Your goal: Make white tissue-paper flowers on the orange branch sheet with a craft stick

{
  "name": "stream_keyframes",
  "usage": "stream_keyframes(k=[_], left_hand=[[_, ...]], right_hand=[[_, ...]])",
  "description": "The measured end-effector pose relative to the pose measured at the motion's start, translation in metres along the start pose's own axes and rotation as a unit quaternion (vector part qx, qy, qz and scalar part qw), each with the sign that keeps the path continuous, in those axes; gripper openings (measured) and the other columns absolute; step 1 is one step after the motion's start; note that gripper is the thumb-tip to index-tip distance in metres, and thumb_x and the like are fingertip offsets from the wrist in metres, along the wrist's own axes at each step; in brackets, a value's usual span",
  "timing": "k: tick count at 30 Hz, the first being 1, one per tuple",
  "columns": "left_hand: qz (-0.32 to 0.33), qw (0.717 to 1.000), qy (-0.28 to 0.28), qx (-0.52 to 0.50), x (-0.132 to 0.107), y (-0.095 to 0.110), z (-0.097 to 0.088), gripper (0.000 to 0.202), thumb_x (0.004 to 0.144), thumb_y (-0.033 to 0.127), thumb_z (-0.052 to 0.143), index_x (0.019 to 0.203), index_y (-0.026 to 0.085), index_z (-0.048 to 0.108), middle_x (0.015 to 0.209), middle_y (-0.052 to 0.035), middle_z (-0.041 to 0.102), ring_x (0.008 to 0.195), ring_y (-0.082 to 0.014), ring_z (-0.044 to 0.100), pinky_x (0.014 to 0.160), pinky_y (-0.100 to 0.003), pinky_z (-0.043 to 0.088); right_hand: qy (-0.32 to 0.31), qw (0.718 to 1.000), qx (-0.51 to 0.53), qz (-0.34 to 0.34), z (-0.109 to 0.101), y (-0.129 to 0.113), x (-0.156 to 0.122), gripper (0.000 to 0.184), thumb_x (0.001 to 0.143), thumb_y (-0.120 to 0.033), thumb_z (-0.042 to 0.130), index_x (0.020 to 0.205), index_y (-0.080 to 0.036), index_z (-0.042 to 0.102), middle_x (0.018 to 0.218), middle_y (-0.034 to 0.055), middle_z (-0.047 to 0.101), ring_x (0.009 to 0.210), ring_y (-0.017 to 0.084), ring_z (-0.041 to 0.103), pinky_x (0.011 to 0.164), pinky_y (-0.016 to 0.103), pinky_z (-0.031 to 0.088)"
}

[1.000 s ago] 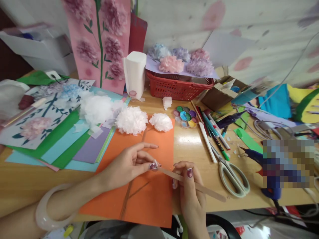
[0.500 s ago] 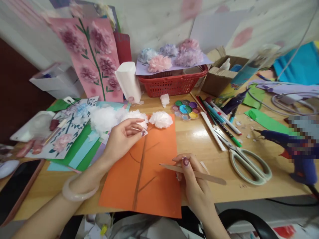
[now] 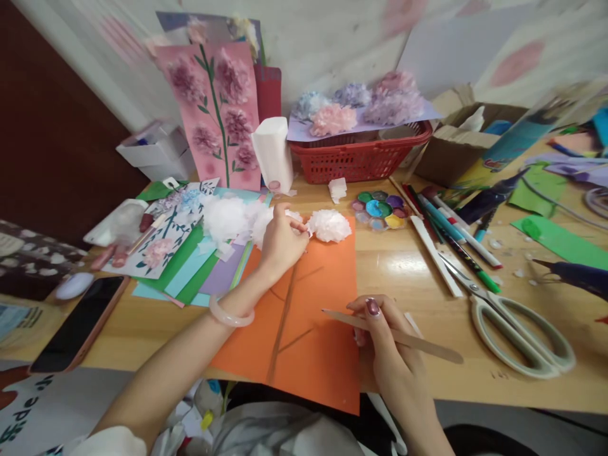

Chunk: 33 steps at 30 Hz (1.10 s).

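The orange sheet [image 3: 327, 373] lies nearest on the surface [image 3: 156, 339], its long axis running away from the person, with a brown drawn stem [image 3: 285, 316] roughly along it. Over the sheet's right edge, the right hand [image 3: 387, 332] holds a tapered flat tool [image 3: 437, 350], possibly tweezers, between closed thumb and fingers; its point aims left, over the sheet. Scissors [image 3: 517, 329] lie open, well right of the sheet.

Farther out, the left hand [image 3: 285, 240] reaches over the sheet's far edge, fingers curled and tips close together; whether they grip anything cannot be told. Just right of those tips, on the sheet's far right corner, sits a white paper flower [image 3: 331, 227]. The left hand is clearly nearer to it than the right, and partly hides a second white flower [image 3: 259, 229] at the far left corner.

Beyond the sheet stands a red basket [image 3: 351, 163].

Compared with half a second ago, the left hand is farther forward, nearer the right-hand flower; the right hand's grip looks unchanged.
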<state>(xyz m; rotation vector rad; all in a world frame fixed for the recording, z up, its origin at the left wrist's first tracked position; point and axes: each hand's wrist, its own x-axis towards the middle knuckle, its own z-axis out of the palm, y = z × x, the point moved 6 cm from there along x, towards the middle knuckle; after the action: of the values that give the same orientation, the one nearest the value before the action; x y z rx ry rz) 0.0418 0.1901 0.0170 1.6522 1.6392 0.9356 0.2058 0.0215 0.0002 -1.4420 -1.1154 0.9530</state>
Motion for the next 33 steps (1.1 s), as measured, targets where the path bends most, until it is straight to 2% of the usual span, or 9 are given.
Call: stream_keyframes(k=[6,12,19,25,29,31,33], left_hand=[[-0.004,1.0,0.005,0.002,0.005,-0.003,0.008,0.063,0.072,0.009,0.07,0.128,0.017,0.044,0.076,-0.0011,0.072,0.062,-0.0167,0.069,0.061,-0.026,0.053],[-0.01,1.0,0.0,-0.005,0.006,-0.006,0.012,0.064,0.071,0.008,0.068,0.13,0.016,0.043,0.074,-0.0006,0.071,0.053,-0.0145,0.065,0.054,-0.025,0.051],[-0.018,1.0,0.009,-0.015,0.009,-0.005,0.013,0.062,0.071,0.007,0.067,0.127,0.016,0.044,0.071,0.001,0.07,0.056,-0.0145,0.067,0.057,-0.024,0.053],[-0.018,1.0,0.013,-0.015,0.008,-0.002,0.017,0.055,0.076,0.008,0.065,0.126,0.017,0.044,0.074,-0.0004,0.07,0.053,-0.0131,0.066,0.056,-0.024,0.053],[-0.021,1.0,0.002,-0.011,0.0,0.005,0.011,0.047,0.08,0.012,0.065,0.123,0.018,0.046,0.081,-0.0021,0.072,0.048,-0.0118,0.063,0.054,-0.025,0.052],[-0.006,1.0,0.002,0.005,-0.007,0.009,0.003,0.045,0.08,0.013,0.065,0.121,0.018,0.047,0.091,-0.0043,0.072,0.052,-0.0123,0.064,0.059,-0.028,0.053],[0.045,0.997,0.011,0.061,-0.016,0.015,-0.008,0.04,0.08,0.012,0.064,0.118,0.018,0.051,0.101,-0.0062,0.072,0.067,-0.015,0.068,0.072,-0.031,0.054]], right_hand=[[0.003,1.0,0.001,-0.012,-0.001,-0.003,0.001,0.037,0.098,-0.051,0.044,0.08,-0.024,0.063,0.06,-0.0027,0.05,0.057,0.013,0.05,0.055,0.025,0.041],[0.002,1.0,-0.007,-0.013,-0.001,-0.003,-0.002,0.037,0.098,-0.051,0.045,0.081,-0.024,0.064,0.059,-0.0025,0.051,0.058,0.014,0.052,0.055,0.025,0.042],[0.0,1.0,0.007,-0.002,-0.001,-0.004,-0.001,0.036,0.098,-0.051,0.046,0.083,-0.024,0.064,0.061,-0.003,0.054,0.058,0.012,0.052,0.056,0.023,0.042],[0.001,1.0,0.006,0.0,-0.003,-0.003,-0.001,0.036,0.098,-0.051,0.046,0.083,-0.024,0.064,0.062,-0.0027,0.053,0.06,0.013,0.052,0.057,0.024,0.042],[0.0,1.0,0.008,0.0,-0.003,-0.001,-0.002,0.037,0.099,-0.05,0.045,0.081,-0.024,0.064,0.062,-0.0024,0.052,0.061,0.014,0.051,0.058,0.025,0.042],[0.008,1.0,0.014,-0.004,-0.004,0.0,-0.001,0.036,0.098,-0.05,0.046,0.081,-0.024,0.064,0.061,-0.0023,0.052,0.06,0.014,0.051,0.057,0.025,0.043],[0.016,0.999,0.033,-0.008,-0.004,0.002,0.0,0.034,0.097,-0.049,0.048,0.082,-0.023,0.065,0.06,-0.0027,0.052,0.057,0.013,0.052,0.056,0.024,0.043]])
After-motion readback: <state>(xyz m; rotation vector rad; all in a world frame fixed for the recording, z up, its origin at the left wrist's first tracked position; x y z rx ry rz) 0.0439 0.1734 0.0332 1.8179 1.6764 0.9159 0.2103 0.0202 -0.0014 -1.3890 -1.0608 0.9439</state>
